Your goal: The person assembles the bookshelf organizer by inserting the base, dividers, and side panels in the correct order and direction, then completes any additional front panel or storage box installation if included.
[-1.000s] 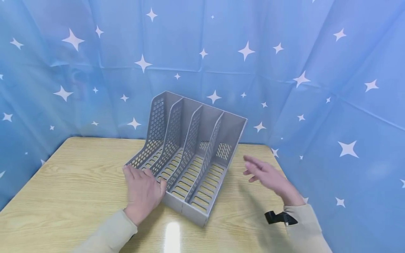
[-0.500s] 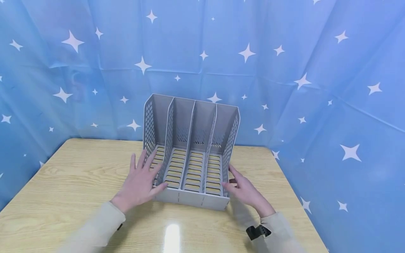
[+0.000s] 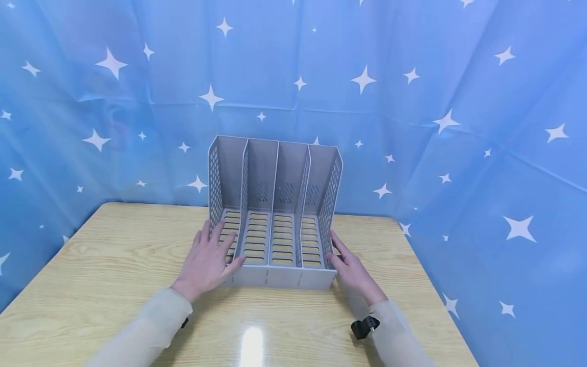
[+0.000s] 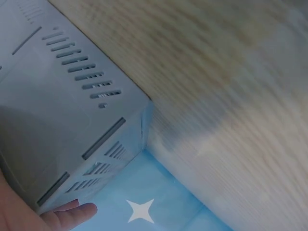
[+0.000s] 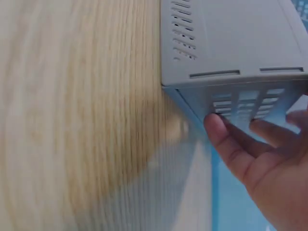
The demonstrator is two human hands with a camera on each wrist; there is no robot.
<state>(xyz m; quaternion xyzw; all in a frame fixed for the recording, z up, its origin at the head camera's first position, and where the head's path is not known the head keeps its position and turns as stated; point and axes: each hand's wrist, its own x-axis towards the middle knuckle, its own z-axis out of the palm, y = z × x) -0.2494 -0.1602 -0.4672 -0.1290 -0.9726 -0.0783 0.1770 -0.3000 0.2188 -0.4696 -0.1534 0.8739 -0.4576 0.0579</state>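
Note:
A grey desktop file holder, with several tall compartments and slotted floors, stands upright on the table, its open front toward me. My left hand lies at its left front corner, fingers spread along the left side and thumb reaching over the front lip. At the right side panel is my right hand, fingertips against the perforated outer wall. The right wrist view shows these fingers loosely bent at the panel. In the left wrist view, fingers stick out past the holder's edge, the rest of that hand mostly out of frame.
The light wood table extends around the holder on both sides and in front. Behind it and to the right hangs a blue curtain with white stars. A bright light reflection lies on the table's near part.
The file holder has turned from a tilted, angled pose to standing square and upright. My right hand came in from the right to its side; my left hand let go of the front edge and spread.

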